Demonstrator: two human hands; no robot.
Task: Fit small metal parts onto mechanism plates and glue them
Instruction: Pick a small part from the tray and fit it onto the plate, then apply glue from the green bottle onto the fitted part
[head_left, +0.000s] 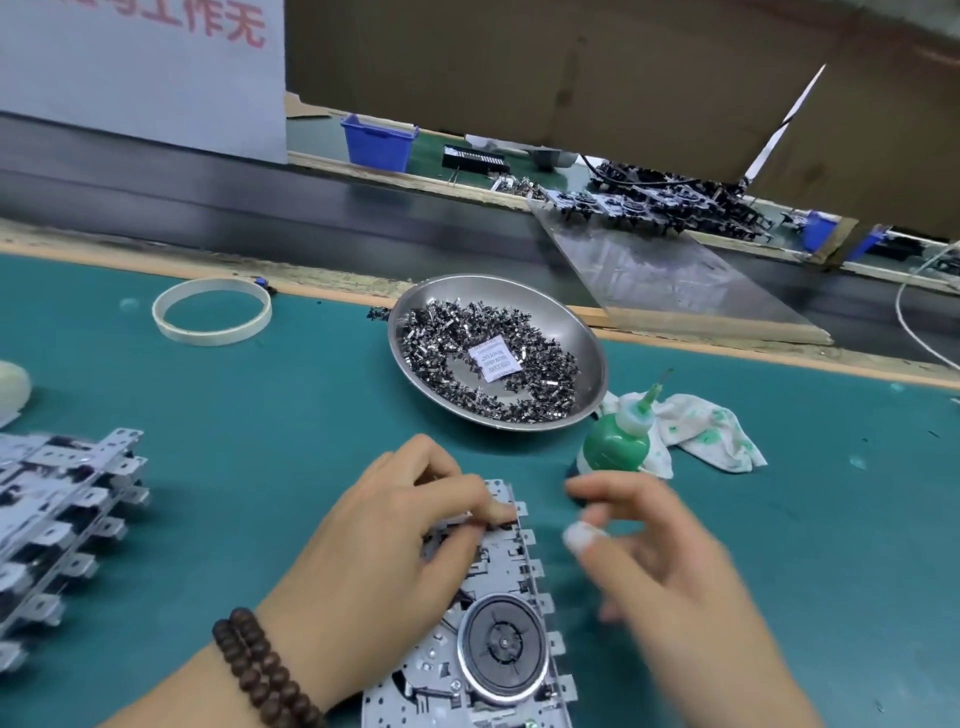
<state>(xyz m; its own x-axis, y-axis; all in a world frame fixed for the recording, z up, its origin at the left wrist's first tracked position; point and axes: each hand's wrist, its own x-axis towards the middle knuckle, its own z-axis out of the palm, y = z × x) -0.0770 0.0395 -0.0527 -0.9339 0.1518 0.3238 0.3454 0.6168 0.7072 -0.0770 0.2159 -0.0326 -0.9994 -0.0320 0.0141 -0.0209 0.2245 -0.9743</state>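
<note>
A grey mechanism plate (511, 582) with a round black flywheel lies on the green mat at bottom centre. My left hand (395, 540) rests on the plate's far end, fingertips pinched on a small metal part pressed against it. My right hand (660, 561), blurred, hovers just right of the plate with fingers loosely curled and a taped fingertip; it holds nothing that I can see. A steel dish (587, 332) full of small metal parts sits beyond the plate. A green glue bottle (618, 441) with a nozzle stands right of the dish, just above my right hand.
A stack of mechanism plates (62, 525) lies at the left. A tape ring (213, 310) sits at the back left, a stained cloth (711, 431) behind the bottle. A dark conveyor belt (311, 208) runs past the table's far edge, with a clear ramp (665, 275) across it.
</note>
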